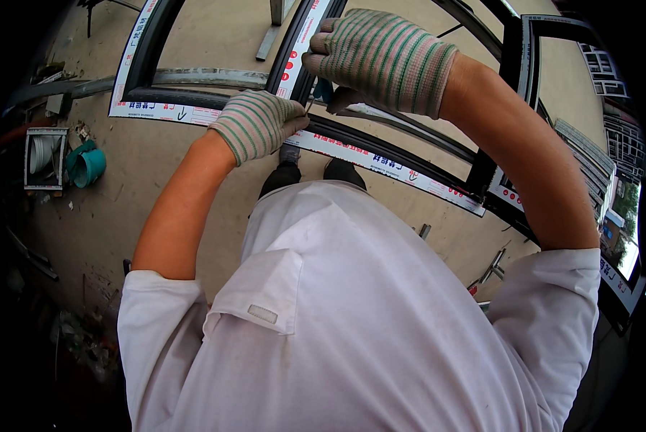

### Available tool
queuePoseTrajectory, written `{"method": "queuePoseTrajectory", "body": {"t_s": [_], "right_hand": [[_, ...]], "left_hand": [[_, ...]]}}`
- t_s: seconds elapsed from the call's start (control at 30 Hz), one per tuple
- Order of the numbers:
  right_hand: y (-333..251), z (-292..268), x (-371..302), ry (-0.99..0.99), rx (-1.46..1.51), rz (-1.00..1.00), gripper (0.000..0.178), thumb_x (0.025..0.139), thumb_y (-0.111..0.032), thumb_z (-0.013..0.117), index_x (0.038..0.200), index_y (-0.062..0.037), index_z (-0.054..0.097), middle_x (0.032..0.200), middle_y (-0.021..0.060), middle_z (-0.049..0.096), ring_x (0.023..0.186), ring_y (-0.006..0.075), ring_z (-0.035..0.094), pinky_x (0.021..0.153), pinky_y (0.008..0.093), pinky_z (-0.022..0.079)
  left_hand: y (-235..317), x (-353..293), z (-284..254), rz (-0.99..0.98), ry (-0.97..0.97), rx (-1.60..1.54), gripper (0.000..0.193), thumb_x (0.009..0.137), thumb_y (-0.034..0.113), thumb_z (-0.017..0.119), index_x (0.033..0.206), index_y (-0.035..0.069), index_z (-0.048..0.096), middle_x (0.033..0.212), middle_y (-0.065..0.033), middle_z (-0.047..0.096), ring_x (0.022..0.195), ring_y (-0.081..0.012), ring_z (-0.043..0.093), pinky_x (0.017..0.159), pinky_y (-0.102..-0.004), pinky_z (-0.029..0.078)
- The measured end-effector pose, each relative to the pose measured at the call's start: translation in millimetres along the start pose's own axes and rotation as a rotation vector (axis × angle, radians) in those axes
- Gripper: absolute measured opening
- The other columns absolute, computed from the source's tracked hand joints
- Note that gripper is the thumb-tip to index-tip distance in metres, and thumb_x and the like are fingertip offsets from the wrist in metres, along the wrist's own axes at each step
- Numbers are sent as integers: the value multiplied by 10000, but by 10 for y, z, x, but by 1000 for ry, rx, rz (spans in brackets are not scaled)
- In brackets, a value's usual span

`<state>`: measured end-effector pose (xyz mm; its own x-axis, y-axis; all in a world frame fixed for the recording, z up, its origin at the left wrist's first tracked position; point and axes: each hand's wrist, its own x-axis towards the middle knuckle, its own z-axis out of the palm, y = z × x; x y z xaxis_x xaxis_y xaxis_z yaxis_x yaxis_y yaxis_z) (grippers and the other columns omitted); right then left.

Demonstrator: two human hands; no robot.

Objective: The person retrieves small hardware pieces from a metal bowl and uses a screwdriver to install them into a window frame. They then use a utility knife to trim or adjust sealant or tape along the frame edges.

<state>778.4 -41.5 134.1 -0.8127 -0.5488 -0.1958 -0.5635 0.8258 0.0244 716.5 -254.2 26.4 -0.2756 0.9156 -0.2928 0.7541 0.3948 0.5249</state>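
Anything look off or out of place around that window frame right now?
Nothing looks broken on the dark window frame under the left hand and right hand. The floor around it is cluttered, though: loose metal offcuts lie beside the frame, and a teal bucket lies tipped on its side.

I take the window frame as landmark; it lies on the concrete floor directly ahead of my feet. My left hand rests on its near rail, my right hand just beyond on the upright bar. A bucket sits well left of the frame, a boxed coil beside it. Loose metal pieces lie right of the frame's near rail.
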Motion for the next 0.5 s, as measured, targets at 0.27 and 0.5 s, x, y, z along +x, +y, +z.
{"method": "queuePoseTrajectory", "body": {"t_s": [0.27,0.5], "right_hand": [[-126,39,123,-291,618,687,569,983,-573,539,865,-74,786,700,153,687,682,314,687,723,406,572],[-71,71,-10,14,520,487,389,1037,-385,593,1102,-43,767,797,154,731,682,292,695,762,387,591]], "left_hand": [[19,-14,-61,16,-13,-27,317,989,349,605,1107,95,754,916,-156,744,849,-352,708,777,-429,560],[36,-5,-92,-6,-43,-42,320,991,348,607,1113,89,749,938,-170,741,871,-354,707,792,-425,558]]}}
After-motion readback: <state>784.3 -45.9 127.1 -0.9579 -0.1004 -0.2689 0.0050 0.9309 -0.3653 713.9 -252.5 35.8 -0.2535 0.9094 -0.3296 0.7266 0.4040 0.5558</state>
